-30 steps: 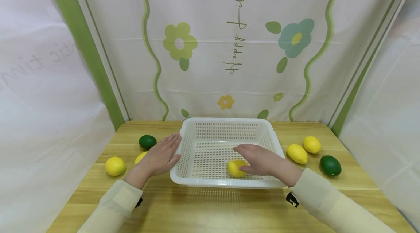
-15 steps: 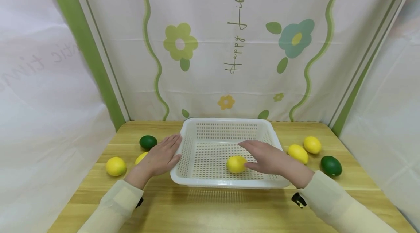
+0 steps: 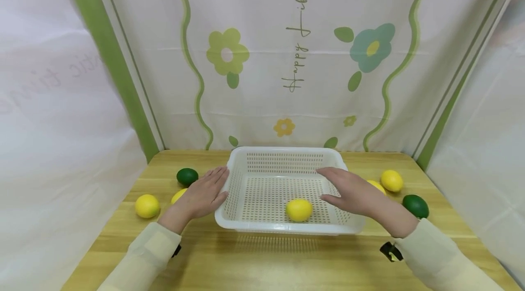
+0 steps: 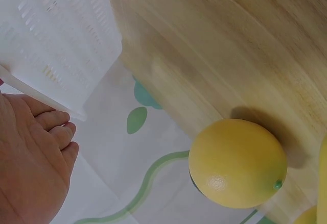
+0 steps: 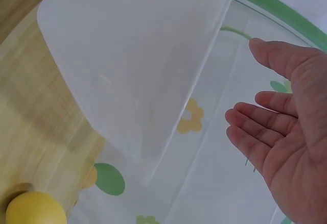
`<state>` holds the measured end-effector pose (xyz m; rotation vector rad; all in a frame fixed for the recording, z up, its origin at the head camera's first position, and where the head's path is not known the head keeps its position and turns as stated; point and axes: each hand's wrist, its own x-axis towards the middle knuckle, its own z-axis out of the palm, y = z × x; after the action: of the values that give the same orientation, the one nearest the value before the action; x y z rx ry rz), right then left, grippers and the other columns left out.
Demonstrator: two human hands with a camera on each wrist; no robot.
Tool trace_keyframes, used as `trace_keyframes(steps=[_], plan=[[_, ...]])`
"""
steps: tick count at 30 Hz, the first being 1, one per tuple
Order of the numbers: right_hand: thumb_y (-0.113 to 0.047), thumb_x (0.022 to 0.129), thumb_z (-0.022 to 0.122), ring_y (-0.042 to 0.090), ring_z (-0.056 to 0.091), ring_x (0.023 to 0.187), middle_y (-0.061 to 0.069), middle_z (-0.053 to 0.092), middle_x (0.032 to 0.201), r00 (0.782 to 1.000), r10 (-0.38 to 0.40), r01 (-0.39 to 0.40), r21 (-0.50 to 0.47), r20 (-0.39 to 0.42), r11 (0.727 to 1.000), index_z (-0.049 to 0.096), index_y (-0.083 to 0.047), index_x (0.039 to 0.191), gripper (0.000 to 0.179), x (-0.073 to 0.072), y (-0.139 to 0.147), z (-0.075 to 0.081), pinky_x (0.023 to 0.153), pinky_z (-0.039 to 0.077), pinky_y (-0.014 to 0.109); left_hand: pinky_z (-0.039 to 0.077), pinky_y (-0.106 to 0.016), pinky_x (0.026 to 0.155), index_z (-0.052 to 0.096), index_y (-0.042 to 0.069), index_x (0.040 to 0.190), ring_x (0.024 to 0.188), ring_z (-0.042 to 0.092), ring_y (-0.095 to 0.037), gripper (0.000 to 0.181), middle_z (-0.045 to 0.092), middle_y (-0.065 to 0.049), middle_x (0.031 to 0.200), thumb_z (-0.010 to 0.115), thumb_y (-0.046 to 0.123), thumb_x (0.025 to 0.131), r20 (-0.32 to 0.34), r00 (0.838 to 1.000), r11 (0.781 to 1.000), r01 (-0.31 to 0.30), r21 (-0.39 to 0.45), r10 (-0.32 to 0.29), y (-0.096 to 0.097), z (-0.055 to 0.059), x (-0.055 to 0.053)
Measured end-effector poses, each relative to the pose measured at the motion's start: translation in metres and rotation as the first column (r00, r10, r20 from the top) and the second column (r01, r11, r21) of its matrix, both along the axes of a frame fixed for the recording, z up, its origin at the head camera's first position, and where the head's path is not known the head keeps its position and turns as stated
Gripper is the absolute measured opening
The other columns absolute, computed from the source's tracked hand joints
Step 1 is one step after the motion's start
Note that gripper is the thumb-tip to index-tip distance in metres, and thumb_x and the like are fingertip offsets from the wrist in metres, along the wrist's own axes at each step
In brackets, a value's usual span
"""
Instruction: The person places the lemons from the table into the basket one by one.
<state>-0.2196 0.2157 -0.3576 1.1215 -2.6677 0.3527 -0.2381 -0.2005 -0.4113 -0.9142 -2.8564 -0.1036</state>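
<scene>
A white plastic basket (image 3: 287, 227) with slotted walls stands in the middle of the table. Inside it, toward the near side, lies one yellow lemon (image 3: 299, 210). My left hand (image 3: 205, 193) rests its straight fingers on the basket's left rim, which the left wrist view also shows at the fingertips. Above the basket's right side hovers my right hand (image 3: 350, 191), thumb and fingers spread and holding nothing. In the right wrist view its palm (image 5: 296, 147) faces the camera, apart from the basket wall.
Left of the basket lie a dark green fruit (image 3: 187, 177), a lemon (image 3: 147, 206) and another lemon (image 3: 178, 196) partly behind the left hand. To the right are a lemon (image 3: 391, 181), a partly hidden lemon (image 3: 376, 187) and a dark green fruit (image 3: 416, 206). A printed curtain (image 3: 262, 77) borders the table.
My right hand has drawn away from the lemon, moving right and up toward the basket's right rim. Released, the lemon has rolled slightly within the basket. The left hand stays on the rim.
</scene>
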Motion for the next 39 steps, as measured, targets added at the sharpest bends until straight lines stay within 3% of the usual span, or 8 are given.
trace_keyframes(steps=[19,29,32,39], plan=[[-0.017,0.083,0.078,0.041,0.057,0.114,0.022,0.058,0.126,0.992,-0.126,0.125,-0.066,-0.016,0.99,0.051,0.006,0.131,0.06,0.011,0.045,0.006,0.089,0.05,0.054,0.021,-0.048,0.115,0.029,-0.008,0.148,0.142,0.025,-0.035,0.063,0.028,-0.021,0.154,0.043,0.032,0.102,0.001,1.0,1.0,-0.004,-0.009,0.004,0.002,0.002,0.0],[-0.015,0.079,0.081,0.045,0.058,0.108,0.026,0.06,0.12,0.982,-0.174,0.166,-0.106,-0.073,0.98,0.052,0.009,0.128,0.062,0.011,0.074,-0.012,0.084,0.05,0.058,0.021,-0.048,0.115,0.03,-0.009,0.147,0.142,0.026,-0.036,0.063,0.029,-0.022,0.153,0.042,0.033,0.102,-0.002,1.0,1.0,-0.005,-0.006,0.005,-0.002,0.001,0.001],[-0.016,0.079,0.081,0.047,0.058,0.106,0.028,0.06,0.119,0.976,-0.207,0.199,-0.109,-0.066,0.974,0.051,0.01,0.128,0.063,0.011,0.086,-0.016,0.083,0.049,0.06,0.021,-0.048,0.115,0.03,-0.009,0.147,0.142,0.026,-0.036,0.063,0.029,-0.022,0.153,0.042,0.032,0.102,-0.011,1.0,1.0,0.002,-0.004,-0.002,-0.001,0.002,-0.001],[-0.021,0.086,0.074,0.053,0.05,0.113,0.035,0.053,0.124,0.945,-0.326,0.328,-0.064,0.035,0.943,0.048,0.013,0.131,0.062,0.016,0.114,-0.019,0.089,0.043,0.065,0.02,-0.048,0.115,0.028,-0.009,0.148,0.142,0.024,-0.036,0.063,0.028,-0.022,0.154,0.042,0.032,0.102,0.008,1.0,1.0,-0.003,0.0,0.003,0.002,0.001,-0.002]])
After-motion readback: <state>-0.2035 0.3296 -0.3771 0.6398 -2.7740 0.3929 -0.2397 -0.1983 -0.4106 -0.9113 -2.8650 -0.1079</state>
